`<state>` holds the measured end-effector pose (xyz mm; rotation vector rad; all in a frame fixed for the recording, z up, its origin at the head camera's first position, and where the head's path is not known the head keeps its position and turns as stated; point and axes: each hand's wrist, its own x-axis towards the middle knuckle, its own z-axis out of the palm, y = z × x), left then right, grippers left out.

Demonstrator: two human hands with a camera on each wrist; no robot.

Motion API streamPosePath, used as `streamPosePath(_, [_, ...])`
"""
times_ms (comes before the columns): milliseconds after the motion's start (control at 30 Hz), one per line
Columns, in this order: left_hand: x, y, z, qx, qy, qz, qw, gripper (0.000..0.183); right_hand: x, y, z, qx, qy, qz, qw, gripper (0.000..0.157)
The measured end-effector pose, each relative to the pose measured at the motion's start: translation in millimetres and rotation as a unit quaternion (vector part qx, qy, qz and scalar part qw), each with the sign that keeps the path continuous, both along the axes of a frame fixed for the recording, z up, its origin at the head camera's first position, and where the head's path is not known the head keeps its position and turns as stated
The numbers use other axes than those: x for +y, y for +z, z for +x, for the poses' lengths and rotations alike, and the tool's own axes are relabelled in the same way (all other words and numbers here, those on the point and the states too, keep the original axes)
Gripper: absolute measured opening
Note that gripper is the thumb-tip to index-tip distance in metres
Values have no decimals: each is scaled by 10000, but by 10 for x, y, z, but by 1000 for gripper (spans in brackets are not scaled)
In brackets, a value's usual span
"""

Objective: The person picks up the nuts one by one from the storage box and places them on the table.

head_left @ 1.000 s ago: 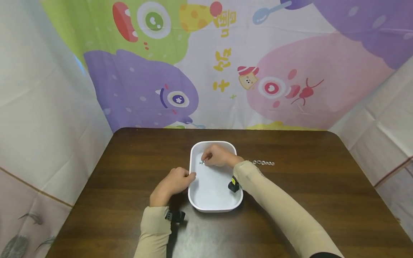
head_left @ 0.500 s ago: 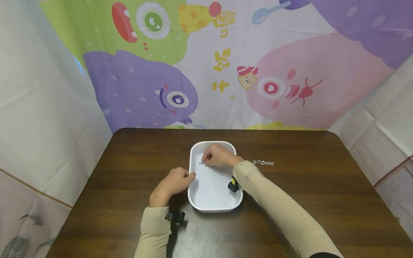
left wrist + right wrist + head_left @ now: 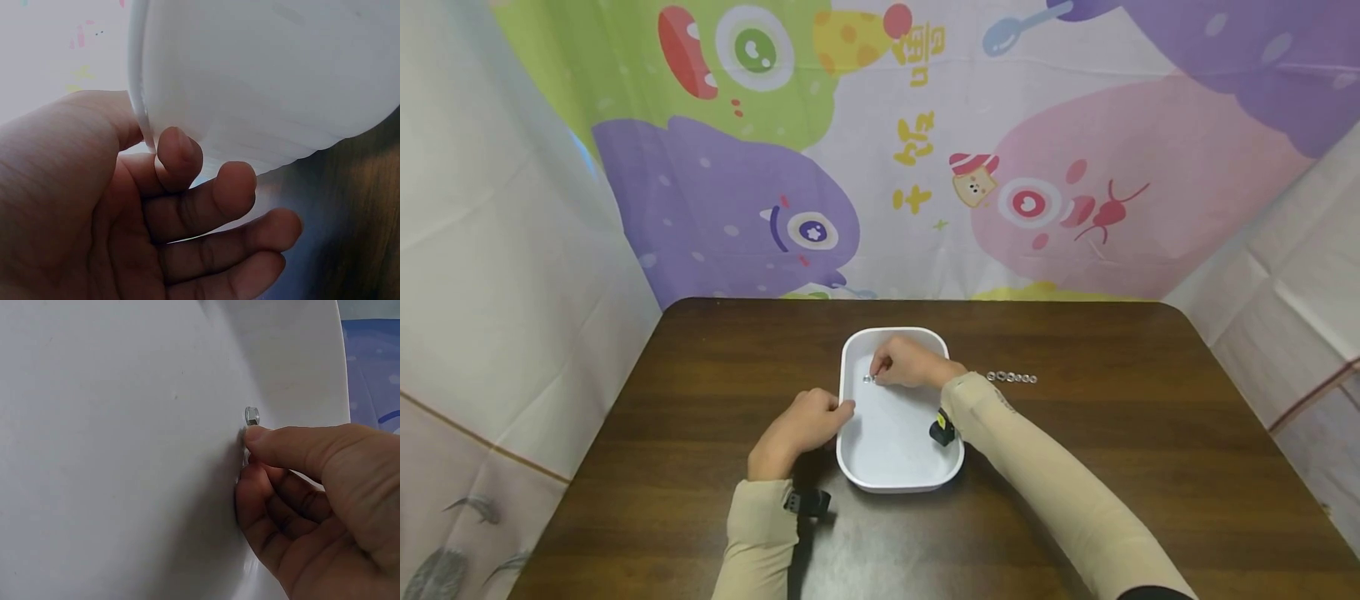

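Note:
A white plastic tray (image 3: 898,454) stands on the table. My left hand (image 3: 808,421) grips its left rim, the thumb over the edge. In the left wrist view the index fingertip (image 3: 179,153) lies against the outer wall and the other fingers are loosely bent below. My right hand (image 3: 910,362) reaches into the tray near its far left part. Its thumb and index finger pinch a small metal nut, mostly hidden by the fingertips. Just beside the thumb tip, another silver nut (image 3: 252,416) sits on the tray floor.
Several silver nuts (image 3: 1011,377) lie in a row on the brown wooden table (image 3: 1112,433), right of the tray. Behind the table hangs a cartoon-printed cloth (image 3: 917,233). Pale cloths hang at both sides. A black wrist camera (image 3: 943,427) overhangs the tray's right side.
The right hand has shifted very slightly to the right at the nuts in the tray. The left hand stays on the rim, and the tray has not visibly moved.

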<state>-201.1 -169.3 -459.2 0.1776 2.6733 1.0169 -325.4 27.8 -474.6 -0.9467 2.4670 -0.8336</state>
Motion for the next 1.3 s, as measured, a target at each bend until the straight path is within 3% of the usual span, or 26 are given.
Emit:
streamPosePath(333, [-6, -18, -9, 5, -44, 34, 10000, 42, 15, 145, 22, 91, -27, 125, 9999, 8])
streamPosePath(600, [16, -26, -13, 15, -23, 7, 10000, 46, 85, 350, 41, 566, -40, 144, 9983, 5])
streamPosePath(1300, [30, -4, 5, -100, 94, -146, 9998, 43, 701, 670, 87, 618, -662, -560, 9943, 16])
